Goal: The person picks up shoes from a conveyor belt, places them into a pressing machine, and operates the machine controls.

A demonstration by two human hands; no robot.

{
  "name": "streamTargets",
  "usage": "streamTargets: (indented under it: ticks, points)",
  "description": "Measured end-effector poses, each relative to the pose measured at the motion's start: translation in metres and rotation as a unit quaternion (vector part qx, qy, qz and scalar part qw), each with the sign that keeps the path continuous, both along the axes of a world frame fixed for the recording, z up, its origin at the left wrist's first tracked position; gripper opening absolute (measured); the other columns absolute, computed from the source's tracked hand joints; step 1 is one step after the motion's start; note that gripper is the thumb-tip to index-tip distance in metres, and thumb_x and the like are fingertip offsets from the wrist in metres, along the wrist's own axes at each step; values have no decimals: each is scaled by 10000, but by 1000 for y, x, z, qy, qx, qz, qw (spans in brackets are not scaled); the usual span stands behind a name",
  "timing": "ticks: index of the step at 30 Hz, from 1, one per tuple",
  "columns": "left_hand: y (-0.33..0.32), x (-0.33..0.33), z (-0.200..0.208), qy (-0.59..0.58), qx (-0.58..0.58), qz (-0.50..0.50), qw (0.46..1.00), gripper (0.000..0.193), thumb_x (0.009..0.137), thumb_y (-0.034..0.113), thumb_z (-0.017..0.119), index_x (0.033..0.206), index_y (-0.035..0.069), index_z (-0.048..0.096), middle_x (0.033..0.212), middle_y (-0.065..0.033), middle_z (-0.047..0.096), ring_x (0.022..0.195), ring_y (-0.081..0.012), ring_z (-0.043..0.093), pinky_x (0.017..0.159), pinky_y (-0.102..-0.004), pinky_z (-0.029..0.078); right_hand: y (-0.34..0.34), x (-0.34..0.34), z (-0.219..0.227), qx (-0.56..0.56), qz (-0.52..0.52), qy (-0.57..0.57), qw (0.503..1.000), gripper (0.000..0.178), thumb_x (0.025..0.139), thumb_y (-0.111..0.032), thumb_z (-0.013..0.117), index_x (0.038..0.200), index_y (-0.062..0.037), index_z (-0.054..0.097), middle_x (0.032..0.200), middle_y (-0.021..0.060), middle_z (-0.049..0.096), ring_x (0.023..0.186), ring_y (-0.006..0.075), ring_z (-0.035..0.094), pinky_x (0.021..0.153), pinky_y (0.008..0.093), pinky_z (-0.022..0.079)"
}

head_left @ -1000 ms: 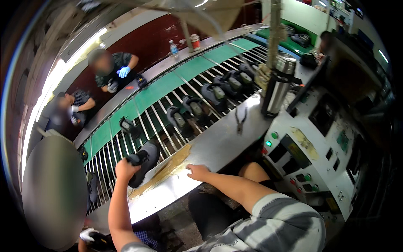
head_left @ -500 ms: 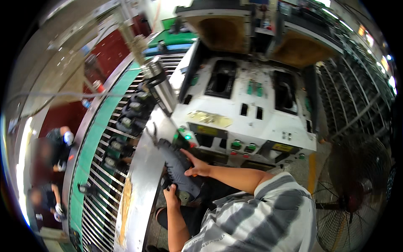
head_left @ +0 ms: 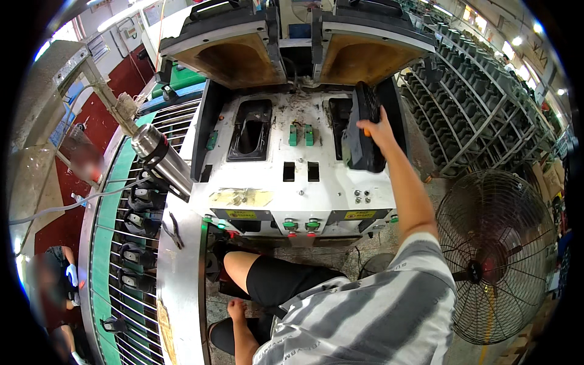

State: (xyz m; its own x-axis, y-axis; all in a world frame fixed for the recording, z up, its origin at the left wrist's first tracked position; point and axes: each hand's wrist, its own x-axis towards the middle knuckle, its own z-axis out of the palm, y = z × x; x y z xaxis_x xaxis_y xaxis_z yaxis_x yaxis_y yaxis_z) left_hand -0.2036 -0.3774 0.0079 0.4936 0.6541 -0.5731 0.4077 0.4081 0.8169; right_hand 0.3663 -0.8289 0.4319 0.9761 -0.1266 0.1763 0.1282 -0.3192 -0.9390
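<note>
My right hand (head_left: 379, 132) grips a dark shoe (head_left: 366, 131), its thumb by a small orange spot. The shoe stands tilted on its side above the right-hand opening (head_left: 339, 115) of the white machine (head_left: 267, 179), partly covering it. I cannot tell whether the shoe touches the machine top. The left-hand black-rimmed opening (head_left: 250, 131) holds no shoe. Low over my lap, beside the metal bench, my left hand (head_left: 236, 308) is closed with its fingers curled, and nothing shows in it.
Two raised lids (head_left: 234, 61) hang behind the openings. Pliers (head_left: 173, 231) lie on the metal bench (head_left: 185, 261), near a steel flask (head_left: 161, 159). Several dark shoes (head_left: 137, 255) sit on the roller conveyor (head_left: 131, 310). A large fan (head_left: 493, 255) and a shoe rack (head_left: 462, 103) stand right. Co-workers (head_left: 58, 286) are far left.
The shoe has moved from beside the bench up and right to the machine, in my right hand. My left hand has let go and dropped lower. The view has turned right.
</note>
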Motion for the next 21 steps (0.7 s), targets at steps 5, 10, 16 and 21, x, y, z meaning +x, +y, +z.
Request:
streamTargets:
  ticks: [5, 10, 16, 21]
  points:
    - [-22, 19, 21, 21, -31, 21, 999, 86, 915, 109, 562, 921, 30, 593, 710, -62, 592, 557, -129, 539, 480, -269, 434, -5, 110, 5, -240, -55, 101, 964, 1253, 533, -469, 792, 1501, 5, 153, 1336, 274, 514, 1222, 356, 539, 981, 379, 446]
    - [-17, 19, 11, 2, -14, 38, 999, 82, 911, 102, 559, 927, 31, 596, 719, -62, 592, 573, -140, 555, 498, -268, 457, 14, 164, -31, -321, -61, 236, 915, 1240, 531, -448, 781, 1499, -17, 136, 1351, 251, 513, 1228, 336, 540, 993, 403, 445]
    - [-17, 13, 43, -47, 14, 121, 991, 111, 910, 148, 583, 915, 40, 611, 707, -40, 591, 571, -123, 542, 512, -254, 451, 45, 121, -27, -390, -75, 256, 881, 1130, 659, -517, 695, 1535, -89, 124, 1364, 207, 521, 1192, 349, 564, 963, 445, 461]
    - [-44, 110, 95, -81, 154, -24, 984, 125, 879, 113, 583, 846, 4, 635, 702, -36, 606, 621, -106, 540, 555, -267, 441, 14, 97, -63, -432, -71, 99, 893, 848, 835, -578, 540, 1463, -56, 315, 1319, 213, 545, 1153, 391, 564, 956, 464, 460]
